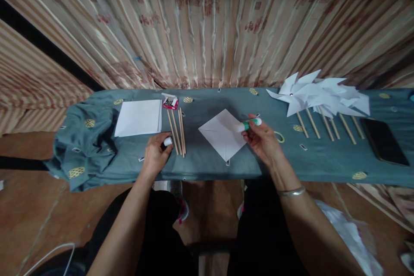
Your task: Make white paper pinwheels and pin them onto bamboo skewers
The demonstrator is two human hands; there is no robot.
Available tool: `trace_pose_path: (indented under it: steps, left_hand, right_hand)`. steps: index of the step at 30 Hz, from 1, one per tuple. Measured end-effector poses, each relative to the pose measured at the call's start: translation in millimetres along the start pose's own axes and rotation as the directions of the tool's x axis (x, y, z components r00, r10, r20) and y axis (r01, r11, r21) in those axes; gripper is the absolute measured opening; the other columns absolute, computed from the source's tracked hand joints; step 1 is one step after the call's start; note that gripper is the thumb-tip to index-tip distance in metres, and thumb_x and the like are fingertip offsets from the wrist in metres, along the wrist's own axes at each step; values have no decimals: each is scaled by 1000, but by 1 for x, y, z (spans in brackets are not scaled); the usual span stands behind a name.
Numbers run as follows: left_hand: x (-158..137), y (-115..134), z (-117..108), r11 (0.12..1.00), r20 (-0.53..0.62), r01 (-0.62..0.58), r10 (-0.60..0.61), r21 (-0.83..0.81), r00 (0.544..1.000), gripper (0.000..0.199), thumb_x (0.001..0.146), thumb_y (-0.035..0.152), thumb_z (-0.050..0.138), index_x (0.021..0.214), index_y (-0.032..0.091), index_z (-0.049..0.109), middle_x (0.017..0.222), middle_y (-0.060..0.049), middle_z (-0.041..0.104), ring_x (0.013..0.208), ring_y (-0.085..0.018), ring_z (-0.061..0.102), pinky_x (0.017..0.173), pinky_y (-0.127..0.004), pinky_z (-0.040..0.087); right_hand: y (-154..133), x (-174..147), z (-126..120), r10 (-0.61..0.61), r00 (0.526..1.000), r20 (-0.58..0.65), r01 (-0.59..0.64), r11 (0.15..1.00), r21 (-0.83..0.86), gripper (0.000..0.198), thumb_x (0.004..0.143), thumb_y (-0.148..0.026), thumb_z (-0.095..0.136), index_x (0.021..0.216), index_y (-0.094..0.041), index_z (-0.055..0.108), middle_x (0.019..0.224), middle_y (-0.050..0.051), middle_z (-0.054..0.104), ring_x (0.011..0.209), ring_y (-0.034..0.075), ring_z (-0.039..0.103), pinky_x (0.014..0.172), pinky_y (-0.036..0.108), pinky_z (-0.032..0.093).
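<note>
My right hand is closed around a green and white glue stick, held over the right corner of a white paper square. The square lies turned like a diamond, with crease or cut lines running in from its corners. Pinched in my left hand is a small white cap, low over the cloth beside several thin wooden sticks. A stack of white paper lies beyond my left hand. Next to the stack, a small red box stands open with tiny metal pieces inside.
Several white paper pinwheels on wooden sticks lie overlapping at the right. A black phone rests near them, and a pale ring lies by my right hand. The narrow table has a green cloth, bunched at left. A curtain hangs behind.
</note>
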State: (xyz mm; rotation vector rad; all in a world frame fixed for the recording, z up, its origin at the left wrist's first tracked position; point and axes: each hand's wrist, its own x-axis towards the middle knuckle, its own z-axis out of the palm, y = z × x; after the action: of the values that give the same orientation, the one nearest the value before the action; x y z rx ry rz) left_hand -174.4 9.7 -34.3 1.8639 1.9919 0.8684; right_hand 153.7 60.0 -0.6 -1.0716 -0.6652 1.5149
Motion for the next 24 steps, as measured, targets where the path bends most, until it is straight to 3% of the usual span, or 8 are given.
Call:
trace_pose_path:
  steps: [6, 9, 13, 16, 19, 24]
  left_hand:
    - [-4, 12, -9, 997, -57, -25, 30, 72, 998, 50, 78, 36, 62, 124, 16, 61, 125, -13, 64, 120, -33, 55, 105, -49, 43]
    - [-10, 31, -2, 989, -113, -137, 143, 60, 983, 44, 86, 35, 56, 126, 18, 59, 128, -13, 61, 123, -31, 52, 107, -51, 40]
    - [-15, 69, 34, 935, 28, -352, 353, -48, 935, 35, 93, 25, 47, 125, 21, 61, 131, -11, 61, 125, -27, 51, 109, -50, 40]
    - [-15, 96, 63, 889, 183, -448, 459, -97, 870, 39, 94, 29, 49, 132, 21, 57, 146, -14, 49, 142, -29, 34, 114, -53, 32]
    - [-11, 112, 81, 899, 275, -431, 435, -78, 857, 46, 91, 38, 57, 135, 23, 54, 152, -16, 41, 148, -33, 23, 113, -61, 26]
    - [-4, 117, 92, 900, 303, -430, 430, -69, 851, 47, 88, 40, 61, 131, 23, 59, 153, -18, 40, 147, -35, 25, 115, -62, 20]
  right_hand:
    - [-3, 7, -14, -183, 980, -75, 167, 969, -179, 59, 58, -43, 87, 108, -27, 62, 77, -6, 68, 59, 10, 65, 58, 23, 54]
    - [2, 14, -18, -311, 947, -77, 273, 909, -314, 61, 62, -44, 83, 115, -26, 57, 73, -7, 64, 60, 12, 64, 60, 26, 53]
    - [7, 23, -14, -406, 914, 10, 363, 804, -472, 59, 67, -42, 80, 117, -23, 54, 69, -7, 63, 61, 12, 60, 61, 26, 50]
    - [9, 27, -8, -429, 901, 71, 387, 719, -577, 56, 68, -41, 79, 115, -22, 56, 71, -5, 64, 62, 13, 59, 62, 27, 48]
    - [9, 29, -2, -411, 903, 130, 397, 676, -621, 45, 70, -39, 77, 109, -21, 62, 83, -1, 70, 69, 15, 63, 70, 31, 52]
    - [11, 30, 1, -343, 914, 216, 388, 586, -711, 27, 75, -37, 73, 95, -21, 68, 89, 2, 73, 80, 18, 68, 82, 36, 54]
